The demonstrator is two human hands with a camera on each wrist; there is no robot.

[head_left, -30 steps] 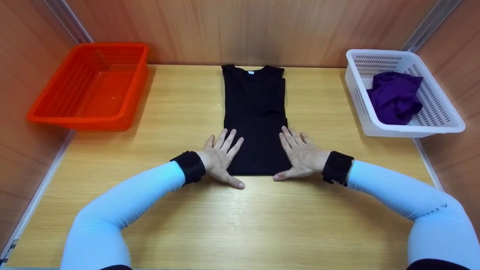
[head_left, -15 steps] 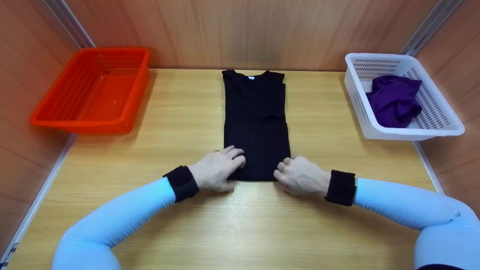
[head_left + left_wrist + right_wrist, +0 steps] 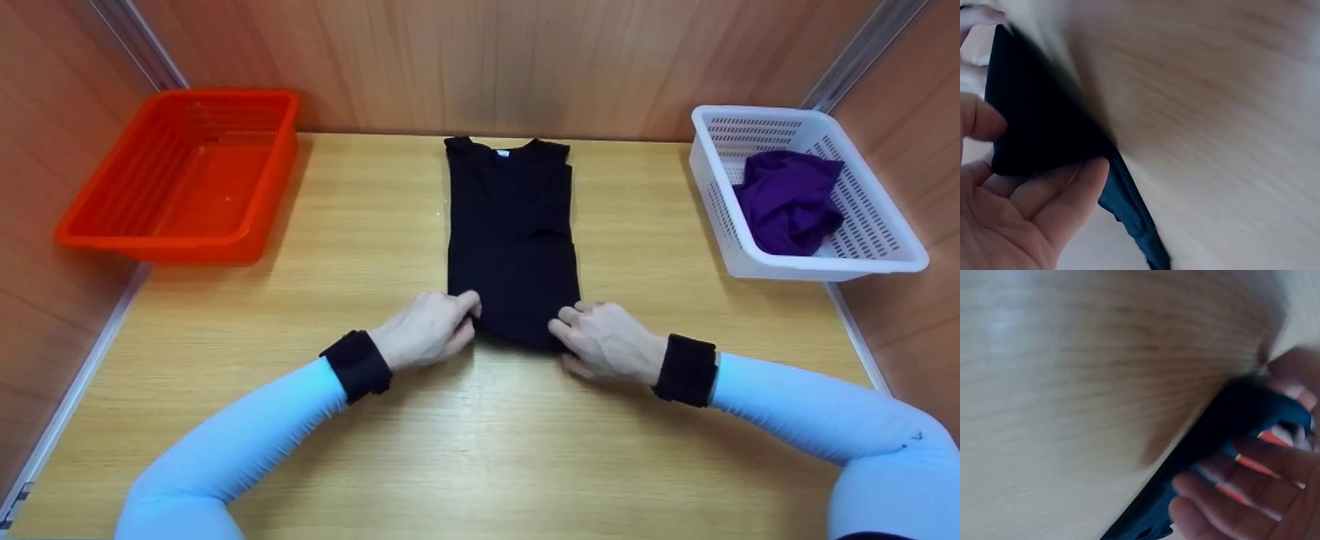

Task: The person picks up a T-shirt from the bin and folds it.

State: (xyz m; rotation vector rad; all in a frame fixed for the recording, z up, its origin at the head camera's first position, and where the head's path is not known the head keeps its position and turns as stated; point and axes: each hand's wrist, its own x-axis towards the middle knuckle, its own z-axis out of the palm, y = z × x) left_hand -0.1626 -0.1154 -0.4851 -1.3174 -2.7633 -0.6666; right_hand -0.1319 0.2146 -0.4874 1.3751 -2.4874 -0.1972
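A black shirt (image 3: 511,217), folded into a narrow strip, lies on the table with its collar and small white tag at the far end. My left hand (image 3: 429,328) pinches its near left corner between thumb and fingers; in the left wrist view the black cloth (image 3: 1044,112) rises off the wood there. At the near right corner my right hand (image 3: 606,341) grips the hem, its fingers curled. The right wrist view shows the dark cloth (image 3: 1224,427) between that thumb and the fingers. The near edge bows slightly between the hands.
On the left stands an orange basket (image 3: 247,225) with nothing visible inside. A white basket (image 3: 825,264) at the right holds a crumpled purple cloth (image 3: 791,202). Wooden panels (image 3: 495,67) wall the table (image 3: 480,450) at the back and both sides.
My hands went from lying spread flat on the shirt to gripping its two near corners. The hem has come up off the table, the left corner most.
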